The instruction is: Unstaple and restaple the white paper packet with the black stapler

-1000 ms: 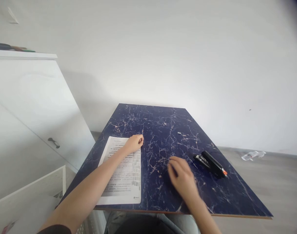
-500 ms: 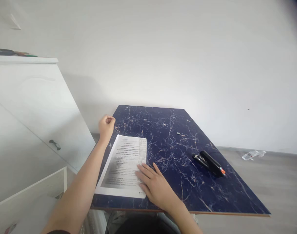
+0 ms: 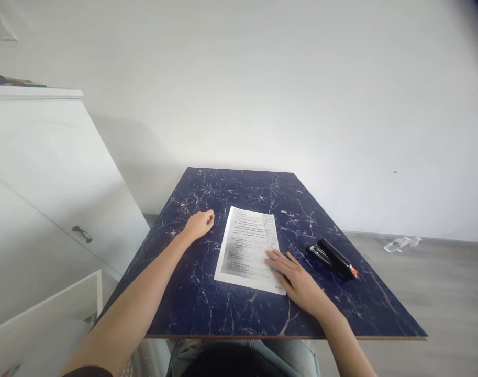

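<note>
A printed sheet of paper (image 3: 244, 251) lies flat on a dark blue marble-patterned table (image 3: 184, 309), turned slightly askew. My right hand (image 3: 297, 280) rests on its lower right edge, fingers stretched out and lying on the page, not gripping it. To the left of the sheet, apart from it, my left hand (image 3: 199, 224) is curled into a loose fist over the table. No object shows in its fingers. A black stapler (image 3: 336, 259) with an orange-red end lies to the right of my right hand.
A small pale piece (image 3: 284, 212) lies beyond the sheet's upper right corner. On the left stands a white cabinet (image 3: 46, 157) with a dark handle (image 3: 82, 234). Clear plastic packaging (image 3: 401, 244) is on the floor at right. A white wall (image 3: 239, 104) closes off the back.
The sheet has slid right and slightly away from me under my right hand, and has turned a little. My left hand has moved right and down, from the table's left edge to beside the sheet.
</note>
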A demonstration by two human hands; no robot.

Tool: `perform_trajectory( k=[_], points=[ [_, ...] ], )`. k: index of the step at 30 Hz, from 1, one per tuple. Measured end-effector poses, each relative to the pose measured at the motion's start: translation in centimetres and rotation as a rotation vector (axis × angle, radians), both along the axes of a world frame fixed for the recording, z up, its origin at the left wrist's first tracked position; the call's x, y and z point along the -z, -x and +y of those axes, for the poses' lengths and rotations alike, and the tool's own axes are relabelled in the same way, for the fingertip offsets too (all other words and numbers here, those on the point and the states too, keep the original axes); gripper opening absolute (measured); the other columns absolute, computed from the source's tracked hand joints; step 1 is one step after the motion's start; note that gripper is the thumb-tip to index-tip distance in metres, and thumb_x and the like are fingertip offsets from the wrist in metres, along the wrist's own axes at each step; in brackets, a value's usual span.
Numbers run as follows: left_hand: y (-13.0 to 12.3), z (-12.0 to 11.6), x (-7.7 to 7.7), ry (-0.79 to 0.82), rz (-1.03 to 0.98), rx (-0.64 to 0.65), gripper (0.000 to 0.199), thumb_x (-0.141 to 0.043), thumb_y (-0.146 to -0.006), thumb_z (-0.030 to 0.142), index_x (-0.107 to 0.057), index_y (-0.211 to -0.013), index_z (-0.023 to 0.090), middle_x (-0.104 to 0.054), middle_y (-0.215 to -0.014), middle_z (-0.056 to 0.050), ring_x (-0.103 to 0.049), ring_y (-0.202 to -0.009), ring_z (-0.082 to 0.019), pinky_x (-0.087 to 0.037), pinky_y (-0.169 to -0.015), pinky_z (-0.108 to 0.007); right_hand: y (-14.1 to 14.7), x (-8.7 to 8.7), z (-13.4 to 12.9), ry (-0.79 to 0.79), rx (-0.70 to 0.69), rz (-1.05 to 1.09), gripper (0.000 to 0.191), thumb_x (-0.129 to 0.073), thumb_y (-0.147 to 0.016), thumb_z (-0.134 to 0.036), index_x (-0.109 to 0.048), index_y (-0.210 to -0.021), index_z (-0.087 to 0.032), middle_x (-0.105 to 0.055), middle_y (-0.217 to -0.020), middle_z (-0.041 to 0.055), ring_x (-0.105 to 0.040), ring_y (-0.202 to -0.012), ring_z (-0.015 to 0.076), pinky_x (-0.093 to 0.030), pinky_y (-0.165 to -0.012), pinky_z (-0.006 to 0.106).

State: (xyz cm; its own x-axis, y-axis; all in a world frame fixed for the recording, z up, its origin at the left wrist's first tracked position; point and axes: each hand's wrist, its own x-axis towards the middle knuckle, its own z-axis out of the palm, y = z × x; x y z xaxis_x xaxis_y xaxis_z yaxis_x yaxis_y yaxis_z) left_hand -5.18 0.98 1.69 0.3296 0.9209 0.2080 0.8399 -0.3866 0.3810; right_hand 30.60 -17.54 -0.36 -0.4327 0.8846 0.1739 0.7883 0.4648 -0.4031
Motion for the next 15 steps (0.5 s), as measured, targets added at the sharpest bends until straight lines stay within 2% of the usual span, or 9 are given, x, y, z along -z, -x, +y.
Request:
perform_trajectory(
  k=[9, 15],
  points=[
    [0.06, -0.18, -0.16, 0.037, 0.004, 0.002, 0.013, -0.052, -0.089, 0.022, -0.064, -0.091, 0.025, -0.067, -0.073, 0.001, -0.060, -0.065, -0.017, -0.034, -0.060, -0.026, -0.18, -0.55, -0.17, 0.073, -0.038, 0.075, 0.045, -0.040, -0.103, -0.023, -0.055, -0.144, -0.036, -0.046, -0.156, 0.0006, -0.035, -0.149, 0.0232, -0.019, -0.125, 0.055],
    [0.03, -0.07, 0.06, 0.040, 0.017, 0.007, 0.011, -0.051, -0.090, 0.021, -0.062, -0.090, 0.025, -0.066, -0.070, 0.002, -0.060, -0.064, -0.016, -0.034, -0.060, -0.026, -0.21, -0.60, -0.03, 0.046, -0.036, 0.089, 0.043, -0.044, -0.101, -0.023, -0.058, -0.140, -0.035, -0.051, -0.153, 0.0019, -0.039, -0.147, 0.0241, -0.022, -0.124, 0.057]
  ],
)
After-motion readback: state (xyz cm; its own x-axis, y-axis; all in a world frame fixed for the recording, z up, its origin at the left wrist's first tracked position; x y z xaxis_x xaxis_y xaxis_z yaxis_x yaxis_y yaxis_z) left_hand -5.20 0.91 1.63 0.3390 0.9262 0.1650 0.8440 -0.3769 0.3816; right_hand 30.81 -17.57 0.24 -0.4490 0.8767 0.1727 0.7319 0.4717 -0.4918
